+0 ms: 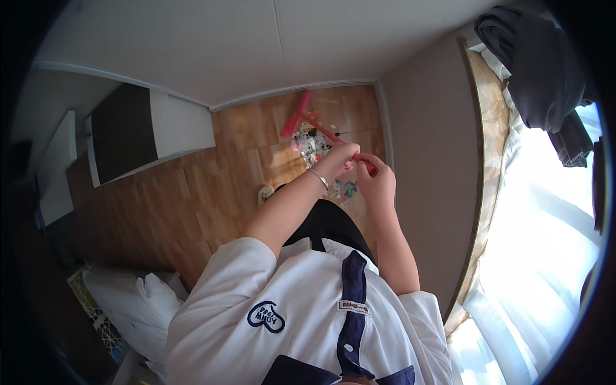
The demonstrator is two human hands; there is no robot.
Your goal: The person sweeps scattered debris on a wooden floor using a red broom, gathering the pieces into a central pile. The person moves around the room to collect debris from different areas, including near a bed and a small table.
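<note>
Both my hands grip the red handle of a broom (296,119), which slants down and away to the far left. My left hand (340,159), with a bracelet at its wrist, is wrapped round the handle. Nearer the handle's top end, my right hand (377,181) is closed on it as well. The broom's pinkish-red head is low over the floor, beside a heap of litter (312,146) of mixed white, dark and coloured bits. More coloured scraps (345,190) lie on the floor below my hands. The underside of my fingers is partly hidden.
Wood-look flooring (224,179) runs between a white and dark cabinet (154,125) at the left and a wall (433,167) at the right. Dark clothes (545,70) hang by a bright curtained window (532,256). White bedding or bags (131,301) lie at the lower left.
</note>
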